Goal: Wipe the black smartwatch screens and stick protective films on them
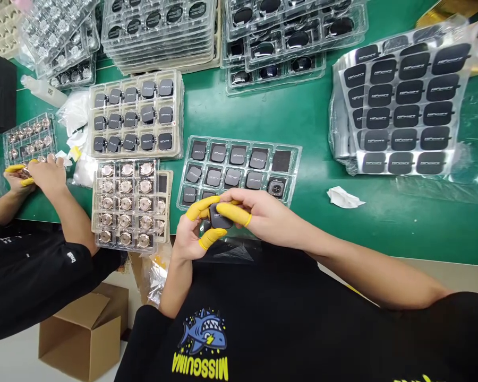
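Between both hands, in front of my chest, is a dark square watch case with pale lettering on its face. My left hand grips it from the left, with yellow finger cots on thumb and fingers. My right hand presses a yellow-cotted thumb across its face, hiding part of the lettering. Just beyond the hands lies a clear plastic tray with several similar dark cases in its pockets. One pocket holds a case with a round dark centre; the corner pocket shows only a dark pad.
Sheets of lettered dark stickers lie right, near a crumpled tissue. Left are a tray of dark cases and one of rose-gold round parts. Stacked trays stand behind. A co-worker's hands work far left.
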`<state>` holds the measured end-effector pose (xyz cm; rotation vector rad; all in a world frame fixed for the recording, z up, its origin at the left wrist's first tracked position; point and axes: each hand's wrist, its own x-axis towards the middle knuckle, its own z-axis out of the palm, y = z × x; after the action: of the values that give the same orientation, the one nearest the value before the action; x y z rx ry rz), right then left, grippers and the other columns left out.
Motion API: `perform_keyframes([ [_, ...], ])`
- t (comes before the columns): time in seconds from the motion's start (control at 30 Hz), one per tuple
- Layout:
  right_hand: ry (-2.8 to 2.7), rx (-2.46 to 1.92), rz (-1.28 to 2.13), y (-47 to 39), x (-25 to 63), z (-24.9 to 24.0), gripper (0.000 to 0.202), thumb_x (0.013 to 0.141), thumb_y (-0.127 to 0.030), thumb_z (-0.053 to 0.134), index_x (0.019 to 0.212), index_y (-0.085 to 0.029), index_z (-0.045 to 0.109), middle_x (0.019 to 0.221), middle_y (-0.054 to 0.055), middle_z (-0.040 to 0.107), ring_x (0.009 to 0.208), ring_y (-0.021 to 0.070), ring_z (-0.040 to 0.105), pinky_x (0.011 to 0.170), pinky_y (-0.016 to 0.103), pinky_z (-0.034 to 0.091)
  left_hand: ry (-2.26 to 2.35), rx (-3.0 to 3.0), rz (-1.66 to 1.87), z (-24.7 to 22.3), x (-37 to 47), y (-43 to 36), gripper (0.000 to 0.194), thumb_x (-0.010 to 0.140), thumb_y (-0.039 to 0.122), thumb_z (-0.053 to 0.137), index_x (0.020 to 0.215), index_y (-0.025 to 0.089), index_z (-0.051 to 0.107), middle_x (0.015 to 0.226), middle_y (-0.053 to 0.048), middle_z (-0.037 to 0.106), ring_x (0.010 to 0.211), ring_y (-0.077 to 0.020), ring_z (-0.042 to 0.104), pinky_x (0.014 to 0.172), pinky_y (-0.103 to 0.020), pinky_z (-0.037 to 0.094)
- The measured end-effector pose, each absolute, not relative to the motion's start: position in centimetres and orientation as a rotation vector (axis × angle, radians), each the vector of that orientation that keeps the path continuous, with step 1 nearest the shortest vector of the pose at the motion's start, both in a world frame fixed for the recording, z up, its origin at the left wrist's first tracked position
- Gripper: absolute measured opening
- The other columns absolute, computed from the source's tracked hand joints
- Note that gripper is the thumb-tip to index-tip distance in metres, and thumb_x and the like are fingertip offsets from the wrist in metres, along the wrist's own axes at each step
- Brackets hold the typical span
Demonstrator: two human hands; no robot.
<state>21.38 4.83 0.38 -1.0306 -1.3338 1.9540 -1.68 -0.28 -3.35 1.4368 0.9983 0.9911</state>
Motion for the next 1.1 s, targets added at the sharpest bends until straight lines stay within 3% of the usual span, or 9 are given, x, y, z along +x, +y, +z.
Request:
perform_keyframes([
  [0.13,-1.228,-0.991,2.045,4.4,21.0,-0.3,0.046,0.085,-0.057,0.092,0.105,-0.023,0.068,0.080,-0.004,0.062,0.072,0.0162,0.054,0.064,0.029,0.044,1.054,1.520,0.980,-4.0,-2.4,-0.6,0.068,0.094,0.051,0.091,0.153,0.024,0.069,0.129,-0.012,0.087,0.114,-0.0276,0.087,0.104,-0.037,0.070],
  [0.27,-1.204,-0.980,2.032,4.3,20.5,-0.2,0.039,0.094,-0.059,0.083,0.097,-0.022,0.069,0.082,-0.001,0.066,0.071,0.0165,0.056,0.065,0.030,0.045,1.088,1.594,0.977,-4.0,-2.3,-0.5,0.064,0.095,0.053,0.090,0.150,0.024,0.072,0.130,-0.013,0.086,0.114,-0.0273,0.086,0.101,-0.036,0.071],
  [0.37,-1.238,-1.028,1.948,4.9,21.4,-0.6,0.031,0.099,-0.052,0.076,0.095,-0.022,0.071,0.082,-0.001,0.066,0.068,0.0161,0.057,0.064,0.030,0.046,1.058,1.569,1.010,-3.2,-1.6,0.1,0.064,0.096,0.048,0.091,0.153,0.027,0.071,0.111,-0.006,0.087,0.092,-0.0178,0.083,0.087,-0.027,0.069],
  [0.5,-1.324,-1.380,1.442,6.8,26.5,-4.1,0.024,0.098,-0.047,0.073,0.102,-0.024,0.073,0.097,0.003,0.074,0.073,0.0182,0.061,0.068,0.032,0.048,1.026,1.447,1.087,-1.6,-1.7,0.9,0.070,0.097,0.049,0.090,0.159,0.027,0.068,0.089,-0.001,0.082,0.066,-0.0108,0.070,0.066,-0.020,0.062],
  [0.6,-1.481,-1.778,0.977,8.1,31.1,-7.9,0.017,0.101,-0.037,0.065,0.103,-0.023,0.075,0.095,0.006,0.077,0.080,0.0225,0.063,0.072,0.035,0.045,1.038,1.354,1.151,-0.8,-2.7,1.1,0.060,0.097,0.044,0.090,0.152,0.027,0.074,0.083,-0.001,0.081,0.058,-0.0100,0.066,0.059,-0.020,0.060],
  [0.77,-1.675,-1.963,0.842,8.7,32.1,-12.4,0.022,0.105,-0.034,0.062,0.104,-0.023,0.080,0.102,0.012,0.077,0.099,0.0316,0.068,0.079,0.041,0.049,1.073,1.291,1.140,-0.6,-3.3,1.6,0.055,0.095,0.034,0.092,0.147,0.026,0.078,0.079,-0.002,0.082,0.057,-0.0109,0.068,0.056,-0.020,0.060],
  [0.93,-1.633,-2.068,0.697,8.5,30.2,-13.6,0.035,0.110,-0.045,0.060,0.126,-0.020,0.079,0.129,0.020,0.066,0.115,0.0383,0.064,0.078,0.044,0.050,1.095,1.379,1.076,-0.2,-2.9,1.8,0.056,0.096,0.032,0.090,0.150,0.026,0.076,0.080,-0.003,0.083,0.061,-0.0126,0.071,0.056,-0.020,0.059],
  [1.1,-1.795,-2.039,0.656,5.3,31.0,-11.8,0.033,0.112,-0.044,0.058,0.128,-0.020,0.075,0.124,0.016,0.064,0.096,0.0294,0.065,0.074,0.040,0.050,1.168,1.380,1.093,0.0,-4.0,1.3,0.053,0.094,0.032,0.092,0.146,0.027,0.080,0.079,-0.002,0.083,0.063,-0.0136,0.072,0.057,-0.021,0.059],
])
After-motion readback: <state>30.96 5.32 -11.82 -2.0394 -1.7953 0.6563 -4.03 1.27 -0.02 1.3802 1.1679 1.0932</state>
